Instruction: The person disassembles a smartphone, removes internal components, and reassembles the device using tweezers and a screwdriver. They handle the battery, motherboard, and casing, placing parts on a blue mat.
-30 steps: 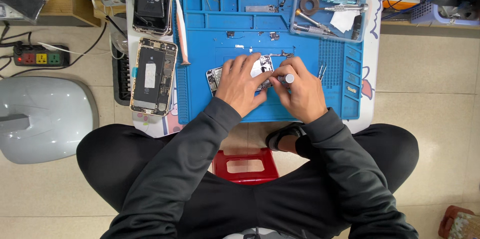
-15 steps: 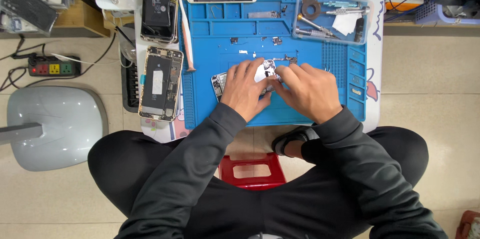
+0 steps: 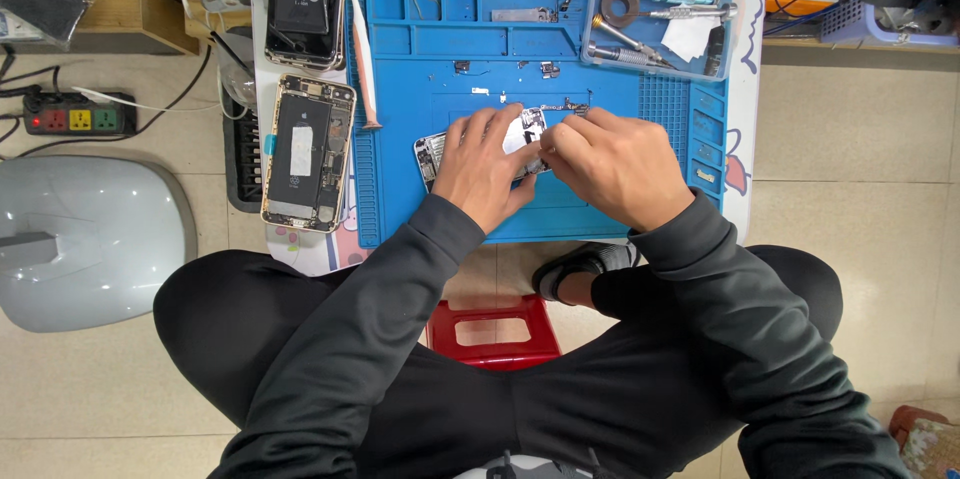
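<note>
Both hands have slid closer together over the opened phone on the blue mat. Left hand presses it flat, fingers spread; right hand pinches something tiny at its edge. Looks thin, light and fragile, so grip the frame edges.

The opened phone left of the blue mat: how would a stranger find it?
Start at the blue mat. Just past its left edge lies the opened phone, apart from both hands. Unlike the black one above it, it shows a gold rim and bare insides.
</note>
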